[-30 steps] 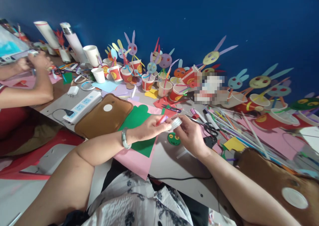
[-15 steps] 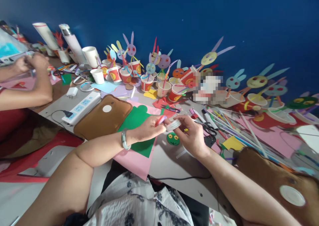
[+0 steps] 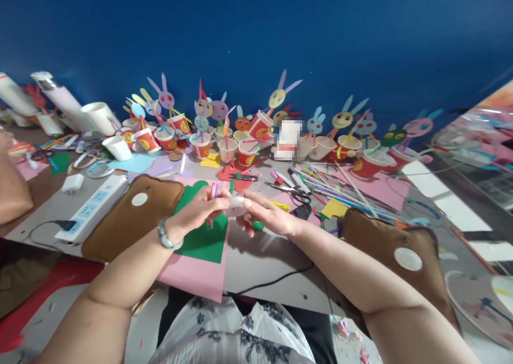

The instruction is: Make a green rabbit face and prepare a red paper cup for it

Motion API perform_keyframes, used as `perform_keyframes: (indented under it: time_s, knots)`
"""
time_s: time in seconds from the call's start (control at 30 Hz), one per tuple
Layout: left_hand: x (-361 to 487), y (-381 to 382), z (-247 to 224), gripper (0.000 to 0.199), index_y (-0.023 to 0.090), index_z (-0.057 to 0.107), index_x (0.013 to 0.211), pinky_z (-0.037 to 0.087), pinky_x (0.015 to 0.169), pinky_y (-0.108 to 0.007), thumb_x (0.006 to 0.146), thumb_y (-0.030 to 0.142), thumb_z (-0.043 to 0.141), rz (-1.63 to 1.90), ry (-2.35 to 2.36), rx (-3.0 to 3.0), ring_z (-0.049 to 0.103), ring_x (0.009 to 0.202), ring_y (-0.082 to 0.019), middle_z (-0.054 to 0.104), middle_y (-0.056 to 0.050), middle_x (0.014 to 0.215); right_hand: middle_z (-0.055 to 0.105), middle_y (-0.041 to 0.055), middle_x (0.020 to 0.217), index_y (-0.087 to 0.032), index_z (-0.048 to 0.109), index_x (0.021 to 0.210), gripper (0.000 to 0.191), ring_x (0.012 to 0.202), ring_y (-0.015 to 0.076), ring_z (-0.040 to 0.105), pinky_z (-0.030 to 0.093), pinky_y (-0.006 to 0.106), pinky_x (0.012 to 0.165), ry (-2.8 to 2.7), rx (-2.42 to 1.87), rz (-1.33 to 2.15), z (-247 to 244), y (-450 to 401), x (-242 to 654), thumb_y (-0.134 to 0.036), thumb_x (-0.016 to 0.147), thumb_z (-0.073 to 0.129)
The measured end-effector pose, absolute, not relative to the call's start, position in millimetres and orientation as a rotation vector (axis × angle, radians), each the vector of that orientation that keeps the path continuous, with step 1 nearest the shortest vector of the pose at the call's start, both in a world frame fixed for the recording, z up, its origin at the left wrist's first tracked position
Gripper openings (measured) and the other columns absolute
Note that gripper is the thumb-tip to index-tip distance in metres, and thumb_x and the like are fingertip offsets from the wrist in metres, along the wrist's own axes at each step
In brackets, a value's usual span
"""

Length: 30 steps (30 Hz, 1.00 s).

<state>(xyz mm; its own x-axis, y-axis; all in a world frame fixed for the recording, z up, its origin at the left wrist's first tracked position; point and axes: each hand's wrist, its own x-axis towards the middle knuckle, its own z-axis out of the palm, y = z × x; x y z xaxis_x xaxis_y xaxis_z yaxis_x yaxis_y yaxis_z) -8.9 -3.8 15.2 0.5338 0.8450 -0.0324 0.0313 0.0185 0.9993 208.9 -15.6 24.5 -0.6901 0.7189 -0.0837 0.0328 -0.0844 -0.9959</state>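
Tape roll (image 3: pixel 235 207), clear: one, between the hands, touching both. Left hand (image 3: pixel 199 212): pinching the roll's left edge, also holding pink and purple straws (image 3: pixel 215 191), long axis near to far. Right hand (image 3: pixel 269 214): at the right edge; grip or light touch, cannot tell.

We take this for a craft room, or some similar shared space for making paper figures. Along the blue wall (image 3: pixel 256 32) we see rows of paper rabbits (image 3: pixel 165 99), many set in red paper cups (image 3: pixel 201 149). The crowded counter (image 3: pixel 258 270) shows us scissors (image 3: pixel 301 196), colored straws (image 3: pixel 356 191), a marker (image 3: pixel 296 180), green paper (image 3: pixel 204 244), pink paper (image 3: pixel 192 273) and a roll of clear tape (image 3: pixel 235 206). Another person's arm (image 3: pixel 14 187) at the far left tells us that more than one person works here.
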Motion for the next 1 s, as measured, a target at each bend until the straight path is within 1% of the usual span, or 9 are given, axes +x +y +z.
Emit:
perform_keyframes:
  time_s: [0.07, 0.13, 0.2, 0.3, 0.43, 0.57, 0.77, 0.87, 1.0]
  knots:
    - [-13, -1, 14, 0.03, 0.015, 0.061, 0.073, 0.029, 0.046, -0.02, 0.078, 0.045, 0.068, 0.683, 0.737, 1.422, 0.042, 0.048, -0.008, 0.048, 0.004, 0.056, 0.064, -0.0028, 0.069, -0.023, 0.049, 0.094, 0.05, 0.051, 0.0124, 0.06, 0.048, 0.025, 0.051, -1.631, -0.846, 1.916, 27, -20, 207, -0.072, 0.09, 0.053]
    - [-16, 1, 13, 0.029, 0.015, 0.061, 0.071, 0.032, 0.045, -0.019, 0.072, 0.043, 0.069, 0.658, 0.684, 1.418, 0.042, 0.047, -0.008, 0.046, 0.004, 0.054, 0.066, -0.0029, 0.069, -0.023, 0.05, 0.094, 0.047, 0.05, 0.0125, 0.061, 0.047, 0.024, 0.05, -1.564, -0.863, 1.936, 28, -27, 203, -0.069, 0.089, 0.059]
    - [-19, 2, 12, 0.03, 0.015, 0.061, 0.071, 0.034, 0.043, -0.019, 0.068, 0.043, 0.071, 0.659, 0.68, 1.396, 0.044, 0.047, -0.008, 0.047, 0.003, 0.055, 0.066, -0.0035, 0.069, -0.024, 0.05, 0.095, 0.043, 0.051, 0.0128, 0.063, 0.047, 0.024, 0.051, -1.504, -0.845, 1.942, 27, -35, 197, -0.065, 0.09, 0.061]
    - [-21, 5, 10, 0.037, 0.016, 0.059, 0.07, 0.038, 0.042, -0.02, 0.064, 0.048, 0.075, 0.693, 0.671, 1.309, 0.049, 0.047, -0.01, 0.053, 0.001, 0.057, 0.067, -0.0024, 0.075, -0.023, 0.052, 0.097, 0.039, 0.058, 0.0134, 0.067, 0.052, 0.025, 0.057, -1.429, -0.747, 1.953, 22, -48, 191, -0.061, 0.093, 0.059]
    - [-21, 8, 7, 0.049, 0.017, 0.055, 0.068, 0.036, 0.042, -0.02, 0.059, 0.057, 0.082, 0.729, 0.594, 1.24, 0.049, 0.045, -0.01, 0.054, 0.002, 0.054, 0.068, -0.0004, 0.085, -0.023, 0.056, 0.105, 0.037, 0.066, 0.0139, 0.068, 0.055, 0.027, 0.066, -1.411, -0.671, 1.976, 12, -57, 186, -0.059, 0.095, 0.058]
    - [-18, 7, 2, 0.061, 0.017, 0.054, 0.069, 0.036, 0.042, -0.02, 0.055, 0.067, 0.086, 0.702, 0.562, 1.242, 0.048, 0.044, -0.009, 0.051, 0.003, 0.053, 0.066, -0.0003, 0.084, -0.022, 0.061, 0.104, 0.032, 0.067, 0.0136, 0.066, 0.052, 0.026, 0.065, -1.416, -0.644, 1.984, 5, -55, 186, -0.053, 0.097, 0.057]
    - [-19, 6, -5, 0.057, 0.017, 0.056, 0.075, 0.045, 0.043, -0.02, 0.061, 0.063, 0.086, 0.794, 0.612, 1.234, 0.054, 0.047, -0.011, 0.055, 0.003, 0.058, 0.06, -0.0033, 0.07, -0.022, 0.059, 0.089, 0.023, 0.056, 0.0117, 0.056, 0.044, 0.024, 0.058, -1.468, -0.739, 1.819, 8, -47, 187, -0.042, 0.097, 0.054]
    - [-19, 5, -4, 0.055, 0.017, 0.057, 0.081, 0.05, 0.045, -0.021, 0.063, 0.06, 0.086, 0.814, 0.629, 1.205, 0.058, 0.05, -0.012, 0.057, 0.003, 0.063, 0.057, -0.0047, 0.066, -0.02, 0.059, 0.087, 0.023, 0.053, 0.0101, 0.051, 0.042, 0.024, 0.057, -1.456, -0.71, 1.795, 10, -44, 188, -0.039, 0.097, 0.051]
    - [-17, 3, 0, 0.055, 0.017, 0.056, 0.082, 0.049, 0.044, -0.02, 0.065, 0.062, 0.084, 0.839, 0.641, 1.199, 0.058, 0.049, -0.011, 0.057, 0.003, 0.063, 0.056, -0.0047, 0.065, -0.019, 0.06, 0.086, 0.023, 0.053, 0.0101, 0.051, 0.041, 0.024, 0.056, -1.458, -0.696, 1.788, 12, -42, 190, -0.038, 0.095, 0.049]
